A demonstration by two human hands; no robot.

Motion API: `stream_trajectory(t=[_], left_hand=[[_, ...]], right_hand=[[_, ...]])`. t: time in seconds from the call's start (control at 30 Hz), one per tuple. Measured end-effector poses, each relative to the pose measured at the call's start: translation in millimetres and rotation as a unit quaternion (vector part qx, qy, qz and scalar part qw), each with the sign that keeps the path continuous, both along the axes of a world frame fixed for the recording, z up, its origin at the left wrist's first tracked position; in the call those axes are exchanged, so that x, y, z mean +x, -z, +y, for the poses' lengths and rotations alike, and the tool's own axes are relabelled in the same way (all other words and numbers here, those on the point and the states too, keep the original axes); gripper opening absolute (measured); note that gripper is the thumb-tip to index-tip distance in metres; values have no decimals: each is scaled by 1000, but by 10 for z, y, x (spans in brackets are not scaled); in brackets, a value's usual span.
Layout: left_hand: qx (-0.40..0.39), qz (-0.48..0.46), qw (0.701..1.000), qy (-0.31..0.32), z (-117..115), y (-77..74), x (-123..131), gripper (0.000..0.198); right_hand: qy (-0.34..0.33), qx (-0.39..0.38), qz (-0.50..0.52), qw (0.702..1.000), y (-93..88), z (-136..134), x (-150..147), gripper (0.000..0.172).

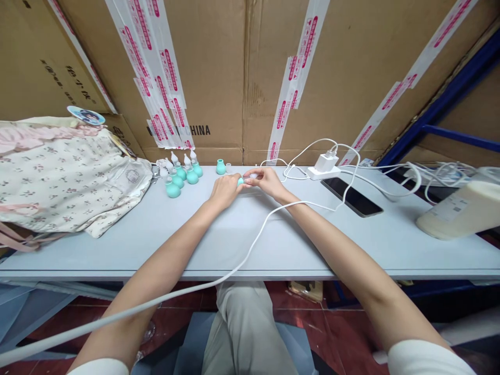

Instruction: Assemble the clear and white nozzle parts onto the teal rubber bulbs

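My left hand (225, 190) is closed around a teal rubber squeeze bulb (240, 181), mostly hidden by the fingers. Facing it, my right hand (269, 182) pinches a small clear nozzle tip (253, 176) at the mouth of the bulb. Whether the two parts are joined cannot be seen. Just behind the left hand stands a teal bulb without a tip (221, 167), with a small clear ring-like piece (228, 167) beside it. To the left, several teal bulbs with clear tips (173, 189) stand upright in a cluster.
A floral cloth bag (70, 177) lies at the left. At the right are a phone (353, 198), a white charger on a power strip (325, 165), and a pale container (461, 211). A white cable (258, 237) crosses over my right forearm. Taped cardboard (214, 67) stands behind the table.
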State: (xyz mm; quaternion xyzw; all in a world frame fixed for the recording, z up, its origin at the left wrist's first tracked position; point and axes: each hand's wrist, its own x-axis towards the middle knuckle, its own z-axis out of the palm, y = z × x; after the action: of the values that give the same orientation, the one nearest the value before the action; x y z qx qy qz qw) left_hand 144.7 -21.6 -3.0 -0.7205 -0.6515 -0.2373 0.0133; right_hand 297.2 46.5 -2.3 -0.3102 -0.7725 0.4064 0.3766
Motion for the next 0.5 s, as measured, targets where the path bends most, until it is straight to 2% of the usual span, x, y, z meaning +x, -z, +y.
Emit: stream_trajectory(t=[0.1,0.2,0.3,0.4,0.5], left_hand=[[8,-26,1000,3,17,19,1,36],[36,-88,996,1,35,-15,36,34],[55,-160,986,15,30,-75,89,32],[69,-219,972,47,23,-94,110,33],[65,-303,946,99,70,-64,102,37]], right_hand=[[-18,-10,8,1000,1,-17,-6,36],[-14,4,62,998,-62,-38,-18,40],[15,17,113,993,-156,-66,-17,55],[4,-32,116,993,-216,-82,-1,70],[0,-57,124,991,-207,-73,9,63]])
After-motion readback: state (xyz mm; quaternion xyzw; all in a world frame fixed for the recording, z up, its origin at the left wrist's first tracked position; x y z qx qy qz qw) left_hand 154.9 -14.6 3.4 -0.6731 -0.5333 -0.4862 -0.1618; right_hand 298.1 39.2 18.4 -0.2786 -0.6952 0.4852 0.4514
